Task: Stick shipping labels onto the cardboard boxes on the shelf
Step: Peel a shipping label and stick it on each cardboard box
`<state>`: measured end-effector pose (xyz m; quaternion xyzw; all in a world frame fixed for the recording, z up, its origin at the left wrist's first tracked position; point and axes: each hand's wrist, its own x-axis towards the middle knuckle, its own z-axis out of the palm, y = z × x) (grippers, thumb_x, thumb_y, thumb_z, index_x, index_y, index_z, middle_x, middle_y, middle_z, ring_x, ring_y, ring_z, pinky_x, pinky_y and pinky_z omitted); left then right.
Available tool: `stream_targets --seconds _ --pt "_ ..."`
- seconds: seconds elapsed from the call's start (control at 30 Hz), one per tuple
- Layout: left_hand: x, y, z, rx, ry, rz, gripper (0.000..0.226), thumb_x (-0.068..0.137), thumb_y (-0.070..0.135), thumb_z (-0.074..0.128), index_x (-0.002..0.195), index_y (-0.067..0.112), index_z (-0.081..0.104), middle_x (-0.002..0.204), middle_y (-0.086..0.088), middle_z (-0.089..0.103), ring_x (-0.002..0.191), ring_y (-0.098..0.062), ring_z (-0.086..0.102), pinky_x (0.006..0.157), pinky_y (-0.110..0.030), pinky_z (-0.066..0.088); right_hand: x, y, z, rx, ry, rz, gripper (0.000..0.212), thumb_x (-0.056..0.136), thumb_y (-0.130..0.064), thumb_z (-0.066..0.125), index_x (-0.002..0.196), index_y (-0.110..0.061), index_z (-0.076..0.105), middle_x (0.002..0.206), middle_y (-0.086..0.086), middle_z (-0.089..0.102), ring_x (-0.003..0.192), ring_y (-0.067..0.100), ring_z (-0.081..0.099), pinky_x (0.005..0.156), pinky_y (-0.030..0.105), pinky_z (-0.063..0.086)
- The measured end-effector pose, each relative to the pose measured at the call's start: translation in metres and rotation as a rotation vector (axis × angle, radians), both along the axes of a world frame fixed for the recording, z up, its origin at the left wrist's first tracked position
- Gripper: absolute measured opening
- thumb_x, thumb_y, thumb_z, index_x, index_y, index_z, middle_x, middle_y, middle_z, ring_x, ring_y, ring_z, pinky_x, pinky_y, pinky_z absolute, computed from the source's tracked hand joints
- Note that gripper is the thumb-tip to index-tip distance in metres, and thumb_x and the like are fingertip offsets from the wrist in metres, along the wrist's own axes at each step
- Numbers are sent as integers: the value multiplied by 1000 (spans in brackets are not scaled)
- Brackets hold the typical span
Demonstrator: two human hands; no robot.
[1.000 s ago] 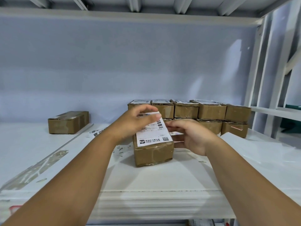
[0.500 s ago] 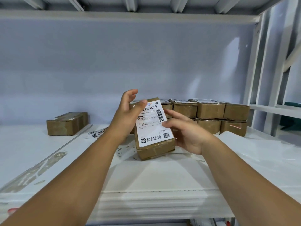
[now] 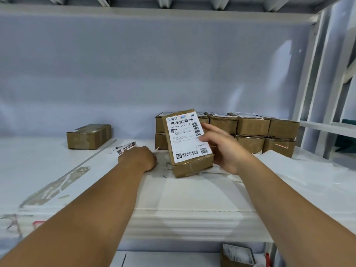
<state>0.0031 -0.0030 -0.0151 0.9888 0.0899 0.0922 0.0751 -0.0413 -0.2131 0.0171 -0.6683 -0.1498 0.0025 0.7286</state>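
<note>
Steeply tilted, rectangular cardboard box [image 3: 192, 167] in right hand [image 3: 225, 149] wears smooth white label [image 3: 186, 138].

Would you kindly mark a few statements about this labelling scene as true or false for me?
1. The box in the right hand carries a white label. True.
2. The left hand grips that box too. False: it is down by the loose label on the shelf, apart from the box.
3. The stacked boxes behind form two tiers. True.
4. The lone box sits on top of the stack. False: it stands alone on the shelf, off to the left of the stack.
</note>
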Motion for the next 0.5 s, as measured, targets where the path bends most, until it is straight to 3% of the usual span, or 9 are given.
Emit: stream_targets --seconds 0.13,0.3,0.4,0.5 --pt "-11 -10 6 123 6 15 32 88 19 47 119 16 57 124 -7 58 115 -27 53 81 -33 39 -3 1 0 8 9 -4 38 88 -4 51 111 -32 62 90 -4 74 79 15 63 62 26 48" --pt "-19 -22 11 270 -35 -11 32 86 13 49 117 15 57 119 -7 60 113 -28 55 86 -35 44 -2 0 -1 12 -5 -11 38 87 -4 52 111 -32 63 89 -3 74 80 16 62 65 28 45" --pt "-20 -26 13 337 -92 -59 29 89 22 48 116 18 57 115 -4 61 109 -26 58 78 -31 41 -1 -2 0 15 -24 -14 42 87 -5 50 119 -30 62 96 -2 74 83 18 62 61 26 46" --pt "-21 -27 13 280 -83 -95 34 90 43 43 112 21 57 114 -2 61 108 -24 57 77 -29 37 0 -4 -1 31 -34 -17 43 87 -4 50 119 -29 62 103 2 73 89 21 63 66 29 47"
